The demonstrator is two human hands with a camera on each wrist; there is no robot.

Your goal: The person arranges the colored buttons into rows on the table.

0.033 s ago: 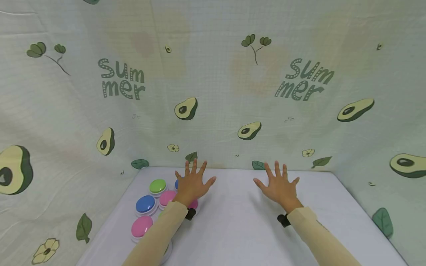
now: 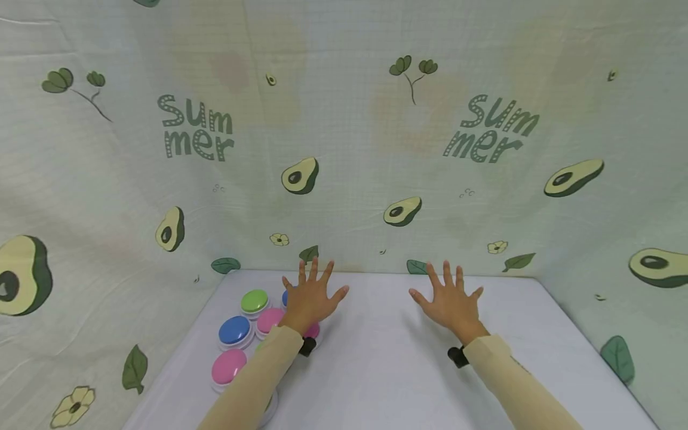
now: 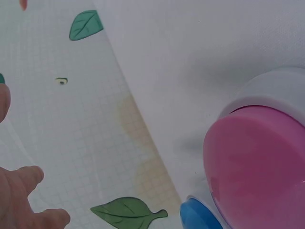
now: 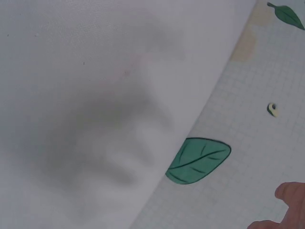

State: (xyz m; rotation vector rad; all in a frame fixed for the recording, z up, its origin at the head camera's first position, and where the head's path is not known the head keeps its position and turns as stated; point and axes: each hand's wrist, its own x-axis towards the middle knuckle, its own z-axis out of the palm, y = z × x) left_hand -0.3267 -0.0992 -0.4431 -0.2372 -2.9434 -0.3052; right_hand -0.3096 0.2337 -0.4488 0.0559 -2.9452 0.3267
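My left hand (image 2: 310, 301) is held out over the table's left side, fingers straight and spread, with nothing in it. Under and beside that arm are round push buttons on white bases: a green button (image 2: 254, 300), a blue button (image 2: 234, 329) and pink ones, such as the near pink button (image 2: 229, 366). In the left wrist view a large pink button (image 3: 257, 162) stands close below the wrist. The left forearm hides part of the group. My right hand (image 2: 452, 304), also spread and holding nothing, hovers over the white table (image 2: 376, 370), its shadow falling beneath.
A pale cloth (image 2: 344, 119) printed with avocados, leaves and lettering hangs behind the table and along both sides. The table's back edge runs just beyond the fingertips. Each wrist wears a small black camera, like the right wrist camera (image 2: 458, 357).
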